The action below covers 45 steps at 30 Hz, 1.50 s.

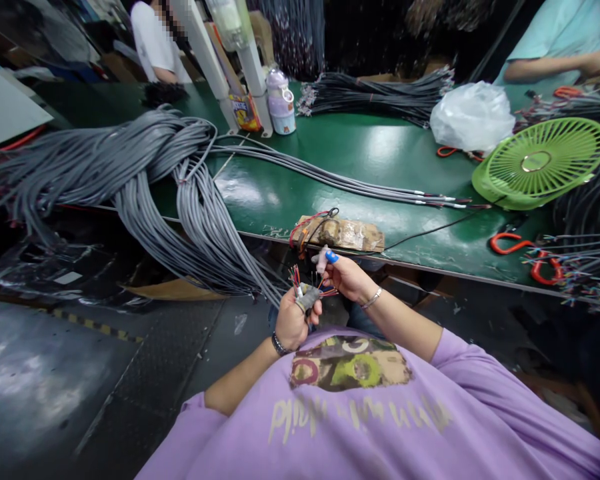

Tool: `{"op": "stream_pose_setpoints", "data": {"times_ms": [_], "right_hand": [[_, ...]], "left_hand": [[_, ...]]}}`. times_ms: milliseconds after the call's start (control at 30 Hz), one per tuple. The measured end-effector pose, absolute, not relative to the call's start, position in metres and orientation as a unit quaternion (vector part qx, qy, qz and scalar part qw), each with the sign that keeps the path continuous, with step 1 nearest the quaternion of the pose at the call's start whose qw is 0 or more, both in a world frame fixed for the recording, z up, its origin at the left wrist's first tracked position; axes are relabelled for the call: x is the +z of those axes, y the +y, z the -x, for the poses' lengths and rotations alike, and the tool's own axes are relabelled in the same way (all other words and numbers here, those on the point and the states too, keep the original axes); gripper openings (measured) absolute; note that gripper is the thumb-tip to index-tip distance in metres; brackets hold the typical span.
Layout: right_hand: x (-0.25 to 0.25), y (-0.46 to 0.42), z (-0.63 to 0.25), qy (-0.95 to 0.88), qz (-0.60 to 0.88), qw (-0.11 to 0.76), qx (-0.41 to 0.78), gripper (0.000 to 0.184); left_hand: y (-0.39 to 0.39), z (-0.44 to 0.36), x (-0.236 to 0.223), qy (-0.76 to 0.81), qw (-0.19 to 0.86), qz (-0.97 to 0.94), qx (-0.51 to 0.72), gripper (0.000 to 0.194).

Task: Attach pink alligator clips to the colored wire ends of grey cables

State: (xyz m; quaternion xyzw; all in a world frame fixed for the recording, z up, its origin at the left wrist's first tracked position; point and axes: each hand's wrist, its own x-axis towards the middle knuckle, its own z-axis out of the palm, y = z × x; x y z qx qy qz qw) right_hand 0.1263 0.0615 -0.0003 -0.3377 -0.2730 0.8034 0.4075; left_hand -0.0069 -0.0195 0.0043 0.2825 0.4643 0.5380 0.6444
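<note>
Cable [307, 297], a grey rubbery end fanning thin coloured wires, sits below the green bench's [360, 150] near edge, fisted in the left hand [291, 325]; right hand's [347, 277] taped fingertips pinch its wires.

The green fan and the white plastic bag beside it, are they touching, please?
Cannot tell: in the head view the green fan and plastic bag sit close, their edges overlapping.

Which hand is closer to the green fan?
The right hand. It is out toward the green fan, which lies up on the table to its right. The left hand, gripping the cable end, sits lower and farther away.
</note>
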Motion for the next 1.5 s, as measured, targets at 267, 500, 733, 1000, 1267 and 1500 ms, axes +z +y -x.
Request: {"op": "stream_pose_setpoints", "data": {"times_ms": [267, 500, 733, 1000, 1267, 1500], "right_hand": [[0.003, 0.060, -0.123, -0.304, 0.346, 0.415, 0.785, 0.036], [0.007, 0.063, -0.122, -0.255, 0.356, 0.395, 0.807, 0.041], [0.001, 0.068, -0.116, -0.197, 0.367, 0.437, 0.797, 0.034], [0.006, 0.063, -0.120, -0.196, 0.356, 0.393, 0.825, 0.052], [0.004, 0.043, -0.142, -0.303, 0.348, 0.316, 0.829, 0.050], [0.012, 0.023, -0.142, -0.455, 0.399, 0.335, 0.722, 0.033]], "left_hand": [[-0.014, 0.008, 0.006, 0.463, 0.647, -0.286, 0.534, 0.026], [-0.009, 0.007, 0.007, 0.468, 0.648, -0.288, 0.527, 0.028], [-0.005, 0.004, 0.007, 0.481, 0.647, -0.298, 0.511, 0.030], [-0.010, 0.006, 0.005, 0.483, 0.636, -0.298, 0.522, 0.030], [-0.022, 0.009, 0.003, 0.500, 0.612, -0.301, 0.533, 0.031], [-0.025, 0.005, -0.001, 0.512, 0.611, -0.310, 0.518, 0.035]]}}
